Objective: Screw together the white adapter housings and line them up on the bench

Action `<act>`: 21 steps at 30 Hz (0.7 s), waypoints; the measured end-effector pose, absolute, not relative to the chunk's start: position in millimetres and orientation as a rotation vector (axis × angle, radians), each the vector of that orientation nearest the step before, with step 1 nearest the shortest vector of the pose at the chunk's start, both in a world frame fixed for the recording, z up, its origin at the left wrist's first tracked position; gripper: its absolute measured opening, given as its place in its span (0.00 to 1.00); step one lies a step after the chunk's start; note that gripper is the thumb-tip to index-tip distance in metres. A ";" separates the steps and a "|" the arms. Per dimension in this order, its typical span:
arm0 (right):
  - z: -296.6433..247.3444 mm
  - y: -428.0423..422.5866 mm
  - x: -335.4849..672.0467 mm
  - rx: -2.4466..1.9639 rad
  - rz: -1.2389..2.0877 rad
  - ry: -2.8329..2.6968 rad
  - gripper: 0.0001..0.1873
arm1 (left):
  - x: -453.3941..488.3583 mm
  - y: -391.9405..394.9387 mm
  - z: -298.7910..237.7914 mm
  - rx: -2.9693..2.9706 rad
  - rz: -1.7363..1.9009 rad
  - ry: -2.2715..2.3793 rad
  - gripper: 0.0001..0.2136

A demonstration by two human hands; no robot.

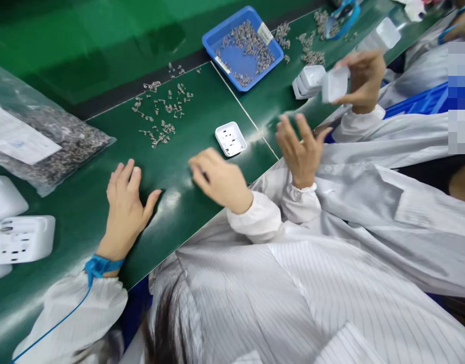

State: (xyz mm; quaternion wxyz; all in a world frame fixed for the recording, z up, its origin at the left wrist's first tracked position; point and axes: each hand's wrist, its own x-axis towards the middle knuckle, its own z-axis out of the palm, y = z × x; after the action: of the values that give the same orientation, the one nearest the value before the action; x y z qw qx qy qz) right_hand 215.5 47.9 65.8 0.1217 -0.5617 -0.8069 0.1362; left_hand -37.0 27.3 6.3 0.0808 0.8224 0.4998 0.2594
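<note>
My left hand [124,202] lies flat on the green belt [179,202], fingers apart, holding nothing; a blue wrist strap [99,265] with a cord is on that wrist. My right hand [217,179] rests on the belt with its fingers curled under, and what they hold, if anything, is hidden. Just beyond it lies a small white plastic housing [231,138] with slots. Farther back, several small metal clips [160,114] are scattered loose on the belt.
A clear bag of metal parts [46,144] lies at the left, with white housings [22,238] near the belt's front edge. A blue tray [242,48] of clips stands behind. A co-worker on the right has one open hand [300,146] and another holding a white housing [334,83].
</note>
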 end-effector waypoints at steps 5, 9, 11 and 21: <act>53.2 87.1 270.1 -2.082 0.103 -2.084 0.19 | -17.5 13.9 10.0 2.471 0.747 1.438 0.37; 41.6 65.5 246.1 -1.905 0.384 -2.293 0.16 | 7.8 -2.9 11.4 2.403 0.676 1.365 0.37; 38.3 46.6 230.2 -1.642 0.555 -2.386 0.17 | 16.0 -9.3 9.9 2.369 0.639 1.372 0.38; 14.2 94.1 392.8 -1.390 0.671 -1.990 0.39 | -2.6 4.2 10.8 2.172 0.558 1.346 0.26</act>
State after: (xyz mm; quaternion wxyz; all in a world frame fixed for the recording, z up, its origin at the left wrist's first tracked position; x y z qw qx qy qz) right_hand 392.8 94.1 14.2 0.3065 -0.5253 -0.7523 0.2534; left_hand -2.6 4.2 10.8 0.2601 0.8019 0.4968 0.2059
